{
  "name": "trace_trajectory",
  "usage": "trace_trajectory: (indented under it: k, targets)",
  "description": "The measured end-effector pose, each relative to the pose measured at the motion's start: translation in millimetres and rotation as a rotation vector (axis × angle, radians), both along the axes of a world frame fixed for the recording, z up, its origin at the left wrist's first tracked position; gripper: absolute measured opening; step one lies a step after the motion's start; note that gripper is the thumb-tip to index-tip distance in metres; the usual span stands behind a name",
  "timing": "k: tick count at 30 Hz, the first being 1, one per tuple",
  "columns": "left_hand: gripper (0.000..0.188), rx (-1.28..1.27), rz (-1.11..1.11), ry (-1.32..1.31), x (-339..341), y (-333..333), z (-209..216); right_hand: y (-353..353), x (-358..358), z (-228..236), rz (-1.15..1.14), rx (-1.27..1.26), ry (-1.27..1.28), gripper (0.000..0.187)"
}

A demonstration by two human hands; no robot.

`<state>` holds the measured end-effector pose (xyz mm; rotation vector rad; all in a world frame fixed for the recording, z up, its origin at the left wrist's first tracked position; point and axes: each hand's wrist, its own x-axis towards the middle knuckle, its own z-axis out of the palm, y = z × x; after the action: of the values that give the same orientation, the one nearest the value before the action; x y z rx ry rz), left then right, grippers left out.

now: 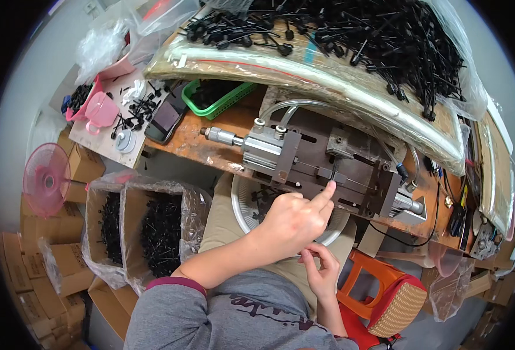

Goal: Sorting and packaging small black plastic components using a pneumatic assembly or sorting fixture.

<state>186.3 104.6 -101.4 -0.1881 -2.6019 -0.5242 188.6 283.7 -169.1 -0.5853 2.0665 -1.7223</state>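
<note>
My left hand (298,220) reaches over the front of a metal clamping fixture (310,153) on the bench. Its index finger points out, and the tip is at a small dark block (331,176) in the fixture's middle, where a thin black piece stands. The other fingers are curled under, and the thumb is hidden. Lower and to the right, my right hand (322,269) is beside the left wrist, above my lap. Its thumb and fingers are bent towards each other; anything small between them cannot be made out. A white round basket (238,204) with black parts sits beneath my hands.
Black stemmed parts (385,35) are heaped on a plastic-wrapped board behind the fixture. A green basket (211,111), a phone (165,121) and a pink cup (102,111) are left. Lined boxes (130,233) of black parts stand lower left; an orange-red stool (359,280) is right.
</note>
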Motion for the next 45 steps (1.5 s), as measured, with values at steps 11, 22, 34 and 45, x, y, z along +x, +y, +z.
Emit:
trace_trajectory:
  k: [11, 22, 34, 45]
  targets:
    - [0.056, 0.101, -0.178, -0.404, 59, 4, -111, 32, 11, -75, 0.07, 0.33, 0.146, 0.012]
    - [0.044, 0.418, -0.296, 0.023, 63, 40, -87, 15, 9, -38, 0.427, 0.333, 0.53, 0.023]
    - [0.033, 1.459, -0.616, -0.67, 64, 41, -61, -19, -17, 95, 1.306, 0.324, 0.375, 0.026]
    - [0.042, 0.87, -0.252, -0.377, 80, 38, -96, -168, -251, 199, 0.151, 0.418, 1.728, 0.035]
